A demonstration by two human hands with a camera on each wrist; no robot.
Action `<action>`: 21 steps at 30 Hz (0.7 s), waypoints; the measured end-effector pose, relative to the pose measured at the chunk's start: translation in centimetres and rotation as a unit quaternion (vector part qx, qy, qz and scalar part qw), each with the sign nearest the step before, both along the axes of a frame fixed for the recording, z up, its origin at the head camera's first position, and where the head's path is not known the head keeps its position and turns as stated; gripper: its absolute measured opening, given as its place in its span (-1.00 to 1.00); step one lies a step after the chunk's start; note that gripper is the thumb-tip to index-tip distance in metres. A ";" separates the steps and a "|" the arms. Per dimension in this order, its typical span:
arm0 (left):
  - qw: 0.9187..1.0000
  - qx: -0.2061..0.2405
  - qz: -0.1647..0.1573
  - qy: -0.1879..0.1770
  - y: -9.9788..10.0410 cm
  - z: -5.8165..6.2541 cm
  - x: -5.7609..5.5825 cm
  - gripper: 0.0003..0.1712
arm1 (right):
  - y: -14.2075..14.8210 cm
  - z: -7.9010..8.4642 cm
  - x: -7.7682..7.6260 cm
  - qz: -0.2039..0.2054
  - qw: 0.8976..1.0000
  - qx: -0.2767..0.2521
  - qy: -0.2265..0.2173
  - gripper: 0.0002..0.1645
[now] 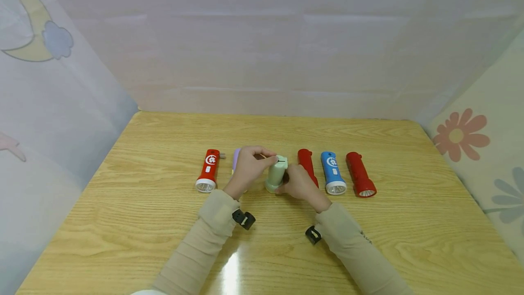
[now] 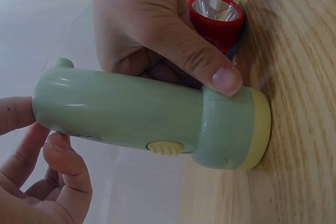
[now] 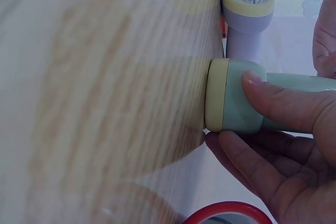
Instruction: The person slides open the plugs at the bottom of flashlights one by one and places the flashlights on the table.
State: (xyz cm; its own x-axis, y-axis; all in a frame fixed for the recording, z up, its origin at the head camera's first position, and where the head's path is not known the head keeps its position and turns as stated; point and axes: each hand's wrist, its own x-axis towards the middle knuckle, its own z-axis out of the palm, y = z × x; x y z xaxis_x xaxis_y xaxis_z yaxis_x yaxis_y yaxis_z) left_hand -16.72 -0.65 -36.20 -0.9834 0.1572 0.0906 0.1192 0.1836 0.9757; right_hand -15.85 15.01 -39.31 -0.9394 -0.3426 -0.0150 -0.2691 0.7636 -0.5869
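The green flashlight (image 1: 276, 176) stands upright mid-table, pale yellow rim (image 2: 261, 129) down on the table (image 1: 123, 222), the left hand (image 1: 250, 164) pinching its tail (image 2: 47, 95) and the right hand (image 1: 300, 181) gripping its head (image 2: 223, 132); handling is judged under way, release outstanding. A red flashlight (image 1: 208, 170) and a purple flashlight (image 1: 236, 156) lie to its left, two red flashlights (image 1: 360, 173) and a blue flashlight (image 1: 332, 168) to its right, none held. Its body is smooth, tapered, glossy plastic with a ribbed switch (image 2: 165, 148); the table is wood-grained.
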 end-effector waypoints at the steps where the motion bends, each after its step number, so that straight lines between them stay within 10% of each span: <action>1: 1.000 0.000 0.000 -0.001 0.0 0.0 0.0 -0.91 | 0.0 0.0 0.0 0.000 1.000 -0.001 -0.001 -0.43; 21: 0.997 -0.072 0.008 0.014 0.1 1.0 0.1 -0.95 | -0.1 0.1 0.0 0.002 1.000 -0.007 -0.014 -0.41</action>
State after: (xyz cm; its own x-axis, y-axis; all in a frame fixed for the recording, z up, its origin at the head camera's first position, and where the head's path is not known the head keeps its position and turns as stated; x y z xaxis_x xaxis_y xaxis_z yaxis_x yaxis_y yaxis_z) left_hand -16.65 -0.56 -35.16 -0.9832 0.1552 0.0956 0.1419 0.3228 0.9358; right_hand -15.89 14.96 -39.17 -0.9371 -0.3471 -0.0368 -0.2556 0.7541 -0.6050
